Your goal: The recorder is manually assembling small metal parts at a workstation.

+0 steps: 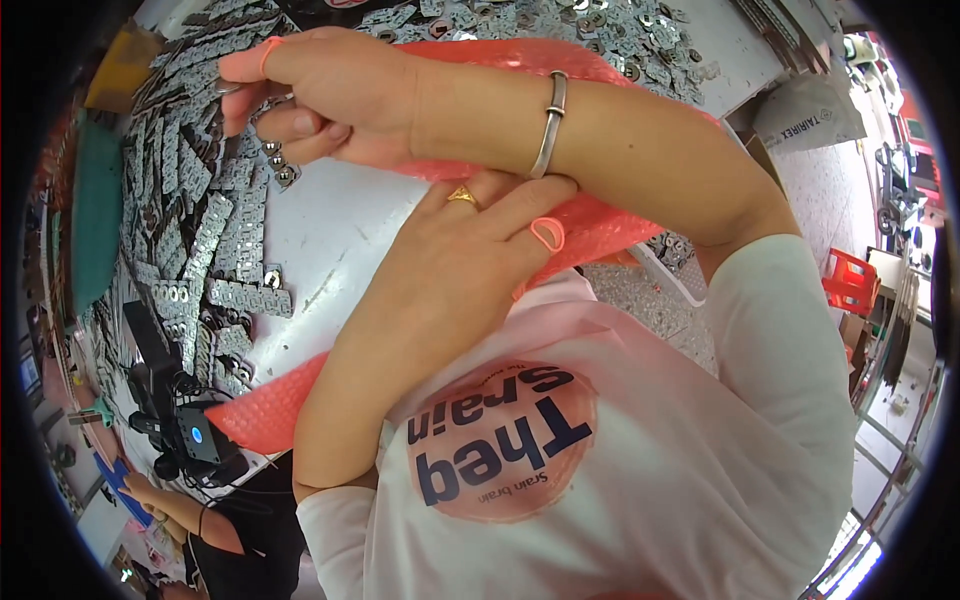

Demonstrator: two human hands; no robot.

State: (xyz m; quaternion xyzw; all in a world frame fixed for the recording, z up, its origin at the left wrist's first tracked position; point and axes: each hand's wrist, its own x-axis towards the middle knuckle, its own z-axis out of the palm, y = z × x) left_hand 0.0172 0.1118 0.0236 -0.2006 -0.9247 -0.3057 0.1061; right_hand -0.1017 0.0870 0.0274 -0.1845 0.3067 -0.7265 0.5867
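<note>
At the left, rows of small metal pieces (240, 240) lay on the white table (335, 240). Over them, the right hand (345, 95) hung with fingers curled; whether they gripped a piece could not be told. Further right, the left hand (465, 240) lay against red bubble wrap (590, 228), fingertips hidden under the right forearm (480, 115), its grip unclear.

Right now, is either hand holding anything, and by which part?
Cannot be told: the right hand has a silvery edge at its fingers, perhaps a ring; the left hand, near red bubble wrap, is partly hidden.
</note>
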